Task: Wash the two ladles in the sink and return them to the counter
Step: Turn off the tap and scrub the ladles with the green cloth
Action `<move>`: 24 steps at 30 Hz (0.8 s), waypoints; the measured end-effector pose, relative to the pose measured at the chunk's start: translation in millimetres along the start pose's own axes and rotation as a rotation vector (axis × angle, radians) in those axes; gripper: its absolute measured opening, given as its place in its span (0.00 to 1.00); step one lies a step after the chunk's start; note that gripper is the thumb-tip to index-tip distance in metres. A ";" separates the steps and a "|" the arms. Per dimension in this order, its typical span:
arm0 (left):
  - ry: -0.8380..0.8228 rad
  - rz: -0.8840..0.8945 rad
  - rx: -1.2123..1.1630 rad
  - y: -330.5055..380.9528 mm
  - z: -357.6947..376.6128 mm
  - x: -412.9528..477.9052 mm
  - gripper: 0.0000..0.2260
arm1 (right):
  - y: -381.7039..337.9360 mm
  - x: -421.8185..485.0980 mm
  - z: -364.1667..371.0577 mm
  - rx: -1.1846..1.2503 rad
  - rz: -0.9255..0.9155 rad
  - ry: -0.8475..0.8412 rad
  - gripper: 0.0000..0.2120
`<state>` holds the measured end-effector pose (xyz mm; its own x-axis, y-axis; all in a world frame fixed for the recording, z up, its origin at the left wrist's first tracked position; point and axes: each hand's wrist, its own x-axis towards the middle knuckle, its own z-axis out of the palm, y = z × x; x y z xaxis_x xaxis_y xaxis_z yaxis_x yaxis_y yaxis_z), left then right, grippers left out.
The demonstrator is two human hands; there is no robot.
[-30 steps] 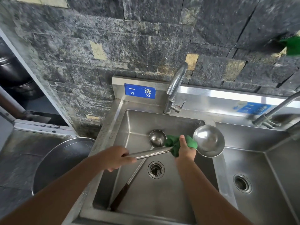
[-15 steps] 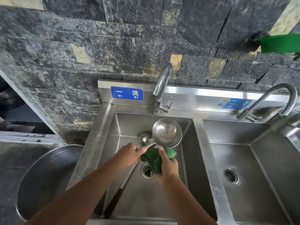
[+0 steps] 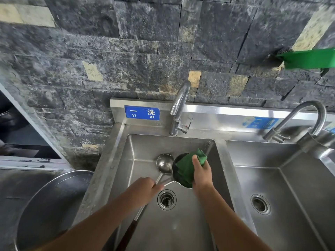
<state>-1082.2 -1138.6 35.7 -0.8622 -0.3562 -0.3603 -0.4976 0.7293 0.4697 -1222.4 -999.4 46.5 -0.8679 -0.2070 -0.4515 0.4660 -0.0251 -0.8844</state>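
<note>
Right hand point(image 3: 202, 172) apparently presses cloth point(image 3: 186, 169) into ladle point(image 3: 175, 166)

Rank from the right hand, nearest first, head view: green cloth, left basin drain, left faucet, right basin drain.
From the right hand:
1. green cloth, under its grip
2. left basin drain, just below-left
3. left faucet and right basin drain: too close to call

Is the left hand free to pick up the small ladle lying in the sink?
Probably not yet: the left hand is closed on the big ladle's handle. The small ladle lies uncovered right beside it, so nothing else blocks it.
</note>
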 end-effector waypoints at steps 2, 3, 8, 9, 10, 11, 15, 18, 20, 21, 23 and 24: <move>0.021 0.014 0.051 1.4 6.2 -2.4 0.19 | 5.0 -1.9 10.4 -0.037 0.023 0.005 0.11; 0.034 0.019 0.065 0.2 7.5 -2.6 0.19 | 6.2 -1.1 14.6 -0.046 0.067 -0.012 0.11; 0.032 0.050 0.184 -13.5 -10.0 -6.9 0.21 | -2.5 8.2 8.8 -0.153 0.377 -0.239 0.14; 0.019 0.061 0.226 -14.8 -15.3 -8.0 0.22 | -3.3 10.0 4.9 -0.220 0.394 -0.309 0.15; 0.005 0.068 0.257 -15.0 -20.0 -9.2 0.23 | -3.8 12.6 1.3 -0.336 0.381 -0.367 0.16; -0.012 0.072 0.269 -15.6 -22.7 -10.1 0.22 | -4.1 14.8 -1.5 -0.536 0.320 -0.432 0.19; -0.122 0.079 0.265 -21.7 -19.3 -14.5 0.22 | 7.5 19.5 -5.0 -1.523 -0.214 -0.563 0.19; -0.157 0.099 0.242 -27.2 -15.7 -14.4 0.22 | 20.3 20.7 -12.0 -1.551 -0.594 -0.550 0.12; -0.146 0.126 0.259 -27.0 -18.4 -14.4 0.22 | 24.1 24.9 -20.0 -1.448 -0.823 -0.597 0.13; -0.137 0.140 0.276 -26.6 -19.7 -14.6 0.23 | 25.0 27.4 -23.3 -1.387 -0.897 -0.628 0.15; -0.118 0.149 0.278 -25.6 -21.5 -15.3 0.22 | 27.4 31.2 -26.5 -1.392 -1.016 -0.663 0.18; -0.111 0.147 0.273 -24.1 -22.0 -15.4 0.22 | 26.5 30.3 -26.1 -1.456 -1.058 -0.658 0.20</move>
<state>-1059.1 -1163.5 47.7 -0.8996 -0.1811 -0.3973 -0.3122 0.9029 0.2953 -1240.8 -980.8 6.3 -0.3037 -0.9509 0.0594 -0.9176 0.2751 -0.2868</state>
